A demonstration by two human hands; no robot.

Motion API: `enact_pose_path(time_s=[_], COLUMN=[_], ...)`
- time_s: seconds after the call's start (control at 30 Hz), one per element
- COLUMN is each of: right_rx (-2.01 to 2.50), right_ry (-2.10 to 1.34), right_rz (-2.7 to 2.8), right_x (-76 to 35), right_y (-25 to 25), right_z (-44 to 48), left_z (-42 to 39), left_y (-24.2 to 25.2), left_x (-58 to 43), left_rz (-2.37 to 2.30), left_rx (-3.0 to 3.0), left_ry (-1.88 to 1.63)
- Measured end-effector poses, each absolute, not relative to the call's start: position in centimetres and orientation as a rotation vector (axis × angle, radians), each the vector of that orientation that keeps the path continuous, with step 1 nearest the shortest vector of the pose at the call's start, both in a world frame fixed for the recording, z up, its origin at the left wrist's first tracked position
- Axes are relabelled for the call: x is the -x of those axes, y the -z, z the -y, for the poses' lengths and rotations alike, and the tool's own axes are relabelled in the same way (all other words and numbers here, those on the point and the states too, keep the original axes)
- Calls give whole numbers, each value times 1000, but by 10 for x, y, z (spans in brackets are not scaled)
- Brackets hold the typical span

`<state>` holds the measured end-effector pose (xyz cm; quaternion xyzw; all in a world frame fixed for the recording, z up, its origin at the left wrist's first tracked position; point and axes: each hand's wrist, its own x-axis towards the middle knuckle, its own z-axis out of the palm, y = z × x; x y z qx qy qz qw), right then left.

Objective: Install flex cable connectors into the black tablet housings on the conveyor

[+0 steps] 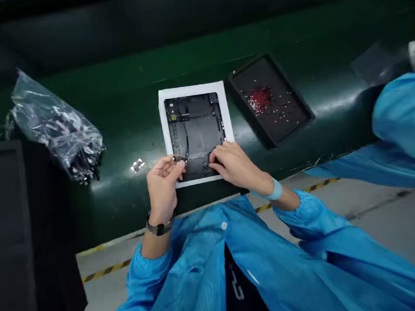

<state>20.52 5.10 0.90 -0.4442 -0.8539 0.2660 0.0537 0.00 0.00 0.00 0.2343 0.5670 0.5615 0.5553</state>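
Observation:
A black device housing [195,132] with an open interior and a thin black cable lies on a white sheet [194,89]. My left hand [163,182] pinches a small metal-and-black connector part [178,159] between its fingertips, just over the housing's lower left corner. My right hand [233,165] rests its fingers on the housing's lower edge, with the fingertips pressing near the bottom middle. The hands hide the lower part of the housing.
A black tray [271,99] holds scattered tiny screws and a red cluster. A plastic bag [56,128] of dark parts lies at left, with a small circuit board [137,165] beside it. All lie on a green mat [117,86]. A blue sleeve [404,123] intrudes at right.

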Motion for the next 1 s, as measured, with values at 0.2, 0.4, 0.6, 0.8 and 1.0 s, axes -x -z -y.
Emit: enact_pose_path(time_s=[0.2,0.4,0.6,0.8,1.0], right_rx=[1132,1125,1098,1067,1039], right_ry=[-885,-976,-1023,-1286,-1255], right_rz=[2489,2184,2086,1960,1945], right_x=[-214,-225,-227,-232,-235], right_y=[-7,4,8,10,11], right_z=[-54,-56,-64,-70,-71], left_z=[4,-7,-21,-23,-25], left_y=[-9,-5,3,2,-1], left_x=[-12,-29,-40,-45,-46], left_rz=[-1296,-1261,-1257,-1250,-1199], left_rx=[-657,-675,-647,-667,-621], left_ry=[-1160,-1090,-1146,-1118,-1033])
